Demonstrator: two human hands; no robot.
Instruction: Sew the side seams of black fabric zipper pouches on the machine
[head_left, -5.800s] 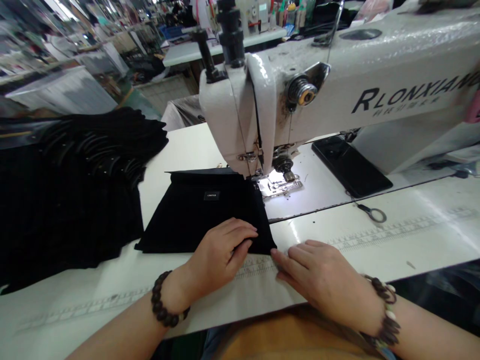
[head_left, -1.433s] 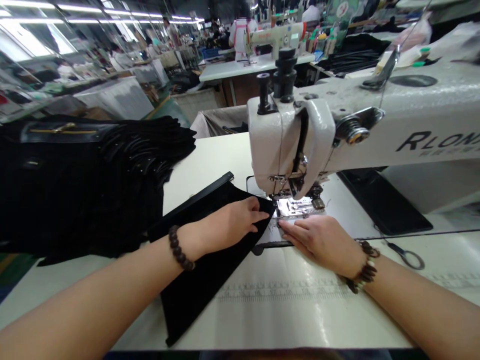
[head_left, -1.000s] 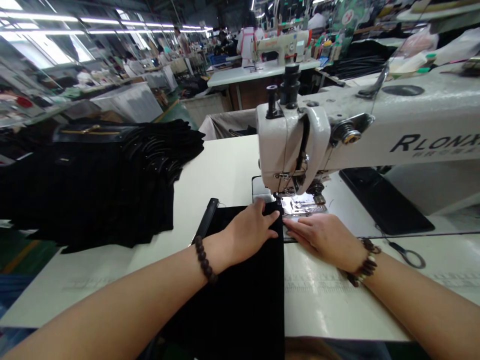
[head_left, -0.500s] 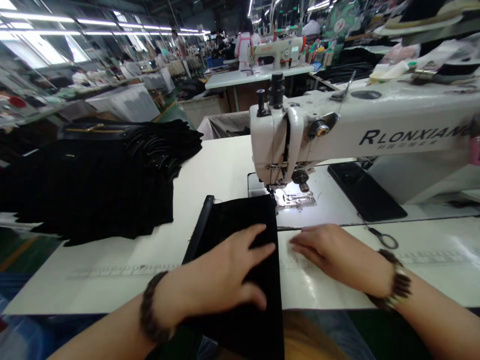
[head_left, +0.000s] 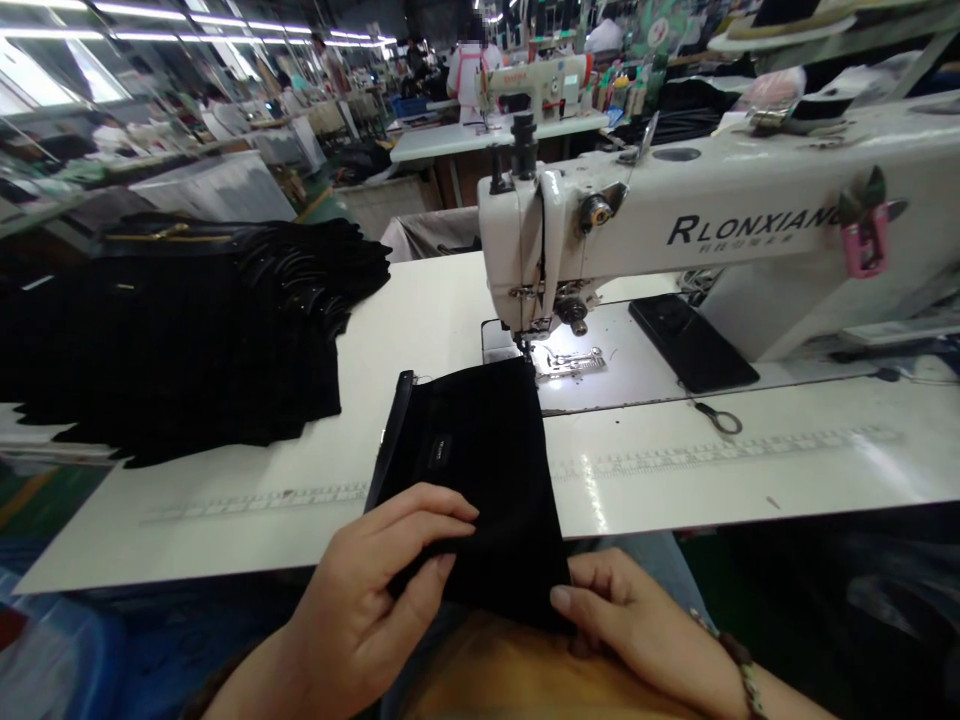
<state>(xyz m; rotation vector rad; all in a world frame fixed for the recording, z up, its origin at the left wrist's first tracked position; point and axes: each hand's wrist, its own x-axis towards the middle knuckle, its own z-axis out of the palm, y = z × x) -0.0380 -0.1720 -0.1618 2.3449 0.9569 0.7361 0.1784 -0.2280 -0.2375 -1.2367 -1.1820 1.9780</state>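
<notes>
A black fabric piece (head_left: pixel 487 450) with a small label lies on the table, its far edge at the needle and presser foot of the white sewing machine (head_left: pixel 517 260). A dark strip (head_left: pixel 390 435) runs along its left edge. My left hand (head_left: pixel 382 590) is closed on the near left part of the fabric, with cloth between thumb and curved fingers. At the near right corner, my right hand (head_left: pixel 637 620) pinches the fabric edge between thumb and fingers, just off the table's front edge.
A stack of black fabric pieces (head_left: pixel 187 340) sits on the left. Right of the needle lie a black phone (head_left: pixel 694 345) and small thread snips (head_left: pixel 720 418). A ruler scale (head_left: pixel 675 455) runs along the table. A pink clip-like item (head_left: pixel 866 240) hangs on the machine arm.
My left hand has moved toward me from lying spread on the fabric and closed on it. My right hand has come from the tabletop down to the near right corner. The label now shows.
</notes>
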